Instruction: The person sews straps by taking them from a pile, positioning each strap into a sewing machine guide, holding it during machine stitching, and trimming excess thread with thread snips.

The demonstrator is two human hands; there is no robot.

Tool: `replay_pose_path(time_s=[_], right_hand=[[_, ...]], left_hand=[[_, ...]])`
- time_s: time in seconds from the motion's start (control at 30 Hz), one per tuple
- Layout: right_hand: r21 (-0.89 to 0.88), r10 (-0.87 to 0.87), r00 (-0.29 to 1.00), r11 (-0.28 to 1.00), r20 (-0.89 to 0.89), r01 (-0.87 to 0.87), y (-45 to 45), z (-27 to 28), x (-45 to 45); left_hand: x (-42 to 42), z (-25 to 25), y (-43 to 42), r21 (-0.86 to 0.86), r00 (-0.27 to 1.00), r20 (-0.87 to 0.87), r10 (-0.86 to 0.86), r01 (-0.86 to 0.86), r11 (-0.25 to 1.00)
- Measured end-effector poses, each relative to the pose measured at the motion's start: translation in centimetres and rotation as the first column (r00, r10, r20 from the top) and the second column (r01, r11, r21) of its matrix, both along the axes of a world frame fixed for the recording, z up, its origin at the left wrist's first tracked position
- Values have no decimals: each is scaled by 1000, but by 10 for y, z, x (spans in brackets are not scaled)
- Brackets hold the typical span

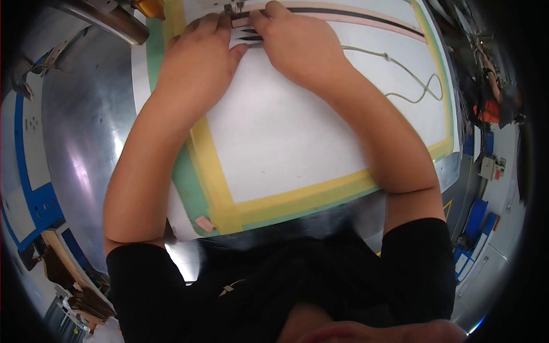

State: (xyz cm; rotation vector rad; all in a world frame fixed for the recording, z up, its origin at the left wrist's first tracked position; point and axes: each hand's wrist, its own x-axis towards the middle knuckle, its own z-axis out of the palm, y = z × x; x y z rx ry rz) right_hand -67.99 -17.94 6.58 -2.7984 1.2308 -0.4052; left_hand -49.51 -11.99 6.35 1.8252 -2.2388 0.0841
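At the top of the white work sheet (pixel 286 148), my left hand (pixel 203 54) rests with its fingers bent over the end of a pink strip with a dark centre line (pixel 354 16). Close to its right, my right hand (pixel 297 43) has its fingers bent down on the same strip. A small metal piece (pixel 230 10) sits between the fingertips of both hands. Dark pointed tips (pixel 250 35) show beneath the right fingers; what they belong to is hidden. A thin greenish cord (pixel 409 73) lies looped beside my right forearm.
Yellow tape (pixel 297 190) and a green border (pixel 186 188) frame the sheet. A pink scrap (pixel 205 223) lies at the lower left corner. A metal cylinder (pixel 117 22) juts in at the upper left, beside an amber object (pixel 150 7). Blue bins (pixel 476 220) stand at the right.
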Motion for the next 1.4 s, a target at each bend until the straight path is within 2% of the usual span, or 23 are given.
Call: replay_pose_path(time_s=[0.17, 0.23, 0.37, 0.57, 0.67, 0.77, 0.87, 1.03, 1.23, 1.4], right_hand=[[-73, 17, 1000, 997, 0, -17, 0, 2, -2], [-78, 18, 1000, 997, -8, -19, -2, 2, -4], [18, -30, 996, 999, -89, 31, 0, 9, -2], [11, -77, 991, 997, -106, 78, -8, 8, -23], [13, -72, 994, 997, -85, 74, -10, 8, -31], [39, -72, 989, 996, -128, 78, -8, 16, -34], [43, -101, 979, 993, -175, 110, -13, 23, -50], [-9, -163, 974, 987, -156, 163, -23, 13, -84], [-54, -130, 987, 991, -93, 126, -18, 6, -64], [-29, -87, 989, 996, -119, 84, -19, 10, -62]], left_hand=[[-5, -3, 1, -69, 999, 25, 40, -39, 997], [-10, 5, 3, -6, 996, 51, 73, -73, 997], [-9, 7, 4, 27, 994, 76, 82, -85, 996], [-18, 3, 5, -33, 951, 267, 153, -149, 988], [-21, 5, 3, -118, 951, 282, 128, -98, 988], [-23, 1, 0, -111, 982, 155, 109, -92, 990], [-20, 6, 2, -54, 984, 132, 117, -110, 992], [-16, 3, 5, -91, 988, 99, 122, -114, 989], [-23, -2, 8, -139, 988, 58, 144, -135, 981], [-29, -3, 6, -154, 990, 29, 135, -129, 980]])
